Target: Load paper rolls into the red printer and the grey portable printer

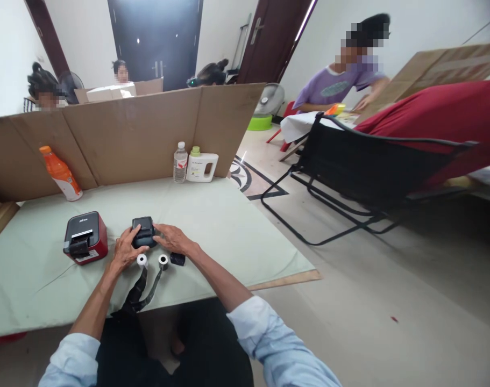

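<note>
Over at the pale-green tabletop (245,236), both arms (216,274) are stretching forward, the left hand (127,248) gripping a small black device (144,232) between spread thumb and fingers, the right hand (174,238) clasping its right side, just beyond two rolls (143,264).

Small device (143,227) of smooth dark plastic, red-sided machine (85,236) likewise plastic, table cover (248,236) matt creased cloth, divider (135,140) matt cardboard, water bottle (180,165) clear shiny plastic.

Black device (144,233), red and black box (85,236), pale green tablecloth (236,236), white rolls (144,263), orange-white bottle (61,174)
</note>
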A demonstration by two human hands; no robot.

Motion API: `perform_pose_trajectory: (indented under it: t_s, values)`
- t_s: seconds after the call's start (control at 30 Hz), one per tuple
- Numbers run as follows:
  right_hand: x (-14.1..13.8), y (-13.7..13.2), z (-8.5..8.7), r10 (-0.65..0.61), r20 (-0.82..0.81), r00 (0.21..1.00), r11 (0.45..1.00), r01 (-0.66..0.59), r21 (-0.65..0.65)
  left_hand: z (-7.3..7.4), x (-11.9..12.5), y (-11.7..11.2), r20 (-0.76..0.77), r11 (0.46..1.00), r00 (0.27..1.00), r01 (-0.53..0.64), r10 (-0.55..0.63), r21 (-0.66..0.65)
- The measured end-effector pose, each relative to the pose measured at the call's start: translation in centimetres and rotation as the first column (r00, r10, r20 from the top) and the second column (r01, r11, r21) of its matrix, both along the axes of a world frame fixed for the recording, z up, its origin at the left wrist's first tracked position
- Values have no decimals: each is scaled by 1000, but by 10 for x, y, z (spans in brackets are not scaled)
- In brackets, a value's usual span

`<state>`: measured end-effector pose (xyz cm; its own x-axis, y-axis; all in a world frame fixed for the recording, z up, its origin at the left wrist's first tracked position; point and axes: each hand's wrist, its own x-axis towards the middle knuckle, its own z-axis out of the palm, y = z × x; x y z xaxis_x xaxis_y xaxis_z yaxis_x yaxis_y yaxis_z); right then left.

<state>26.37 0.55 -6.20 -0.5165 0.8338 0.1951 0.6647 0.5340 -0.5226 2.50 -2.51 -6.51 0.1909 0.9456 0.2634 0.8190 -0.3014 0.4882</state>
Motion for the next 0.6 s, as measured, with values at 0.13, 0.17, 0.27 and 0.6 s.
perform_pose_trajectory:
  t_s: [0.13,0.17,0.27,0.6]
  values:
    - [-1,-7,-5,-15,-2,1000,1000,15,15,-5,3,-3,-19,999,1000,-15,16,47]
    - [-1,-8,-6,-22,-2,1000,1000,22,15,-6,3,-3,-24,998,1000,-20,21,56]
    - [-2,-10,-6,-33,3,999,999,33,18,-9,5,-5,-25,996,1000,-16,18,93]
    - [1,-8,-14,-26,-17,1000,999,26,29,-14,5,-8,9,982,1000,-24,23,185]
